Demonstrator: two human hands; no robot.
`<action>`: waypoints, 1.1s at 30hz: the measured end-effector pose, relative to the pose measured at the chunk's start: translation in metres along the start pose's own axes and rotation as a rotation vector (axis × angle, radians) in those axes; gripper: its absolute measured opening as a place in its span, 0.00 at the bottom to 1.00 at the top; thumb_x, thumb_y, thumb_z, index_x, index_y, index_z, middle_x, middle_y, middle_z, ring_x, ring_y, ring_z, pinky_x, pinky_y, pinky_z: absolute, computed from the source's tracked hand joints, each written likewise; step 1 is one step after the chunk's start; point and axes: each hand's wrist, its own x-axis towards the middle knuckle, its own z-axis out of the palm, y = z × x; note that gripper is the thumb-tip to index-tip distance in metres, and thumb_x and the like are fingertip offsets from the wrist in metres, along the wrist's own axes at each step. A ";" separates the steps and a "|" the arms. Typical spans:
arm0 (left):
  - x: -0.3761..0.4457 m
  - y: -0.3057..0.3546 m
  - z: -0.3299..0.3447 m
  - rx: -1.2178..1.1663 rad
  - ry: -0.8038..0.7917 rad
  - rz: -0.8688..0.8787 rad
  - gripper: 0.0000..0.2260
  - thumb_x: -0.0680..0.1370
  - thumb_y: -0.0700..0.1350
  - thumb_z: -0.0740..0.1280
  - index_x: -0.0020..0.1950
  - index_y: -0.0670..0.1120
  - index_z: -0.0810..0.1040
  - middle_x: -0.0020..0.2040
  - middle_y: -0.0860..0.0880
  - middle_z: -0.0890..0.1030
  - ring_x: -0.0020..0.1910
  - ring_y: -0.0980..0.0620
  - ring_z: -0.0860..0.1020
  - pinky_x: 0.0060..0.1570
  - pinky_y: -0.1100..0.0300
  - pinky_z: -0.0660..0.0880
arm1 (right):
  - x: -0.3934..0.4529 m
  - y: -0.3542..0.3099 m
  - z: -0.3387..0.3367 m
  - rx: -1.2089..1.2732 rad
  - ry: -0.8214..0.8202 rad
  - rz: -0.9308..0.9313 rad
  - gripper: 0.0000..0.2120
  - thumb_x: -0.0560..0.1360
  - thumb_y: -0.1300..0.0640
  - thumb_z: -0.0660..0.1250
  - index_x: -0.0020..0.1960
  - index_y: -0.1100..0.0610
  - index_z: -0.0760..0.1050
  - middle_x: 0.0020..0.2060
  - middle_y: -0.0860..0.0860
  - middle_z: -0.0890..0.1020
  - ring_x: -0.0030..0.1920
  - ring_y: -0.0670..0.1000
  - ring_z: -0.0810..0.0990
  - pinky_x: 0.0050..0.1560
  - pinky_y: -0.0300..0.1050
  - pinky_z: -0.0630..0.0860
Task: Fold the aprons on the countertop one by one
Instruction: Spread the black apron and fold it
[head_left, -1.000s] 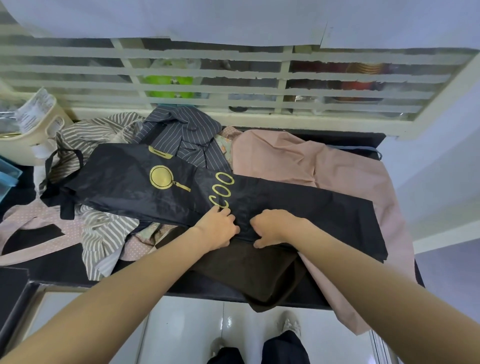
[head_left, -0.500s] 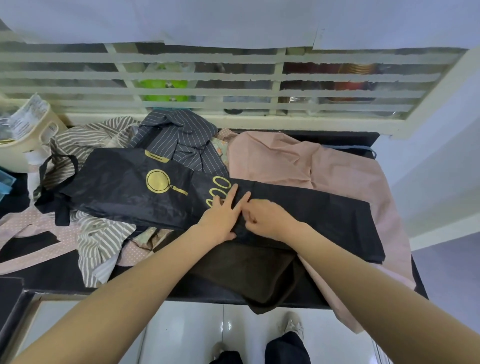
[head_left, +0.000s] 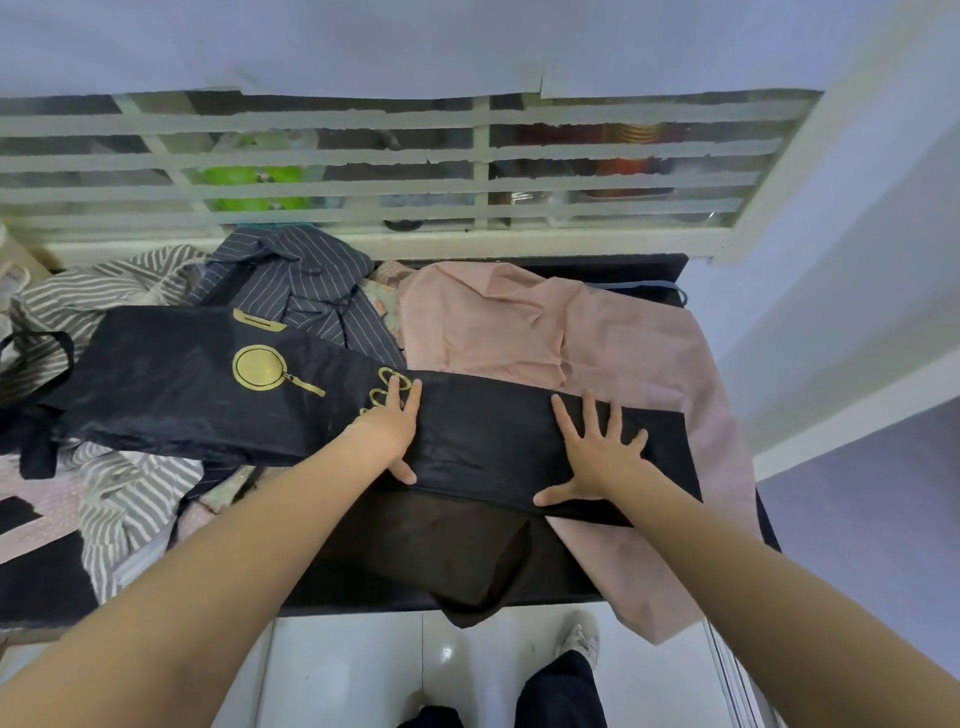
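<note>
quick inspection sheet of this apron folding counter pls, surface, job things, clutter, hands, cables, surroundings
surface: dark countertop, mostly covered by cloth.
job's things: black apron with gold print lies folded into a long band across the pile; pink apron spread under its right end, hanging over the front edge; navy striped apron and grey striped apron crumpled at left; brown apron draped over the front edge.
clutter: nothing seen beyond the cloth pile.
hands: left hand and right hand both flat on the black apron, fingers spread, pressing it.
cables: nothing seen.
surroundings: slatted white window behind the counter; white tiled floor below.
</note>
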 end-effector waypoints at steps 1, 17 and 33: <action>0.001 0.003 0.000 0.021 -0.009 -0.011 0.54 0.73 0.52 0.72 0.73 0.42 0.27 0.73 0.37 0.30 0.73 0.34 0.58 0.68 0.46 0.65 | -0.003 0.012 0.001 0.012 -0.024 0.023 0.62 0.63 0.29 0.68 0.73 0.48 0.25 0.73 0.54 0.28 0.73 0.67 0.33 0.67 0.74 0.46; -0.044 0.164 0.006 -0.133 0.402 0.325 0.25 0.77 0.49 0.62 0.71 0.41 0.61 0.67 0.43 0.64 0.62 0.44 0.68 0.58 0.52 0.70 | -0.001 0.071 -0.031 -0.289 -0.099 -0.215 0.50 0.70 0.28 0.59 0.77 0.53 0.37 0.75 0.62 0.47 0.72 0.67 0.54 0.67 0.67 0.55; -0.067 0.234 0.040 -0.138 0.467 0.232 0.15 0.79 0.49 0.56 0.57 0.40 0.73 0.50 0.42 0.79 0.47 0.41 0.78 0.43 0.51 0.72 | 0.032 0.120 -0.091 0.467 -0.363 -0.522 0.19 0.75 0.71 0.60 0.63 0.57 0.65 0.46 0.53 0.72 0.45 0.53 0.73 0.42 0.44 0.72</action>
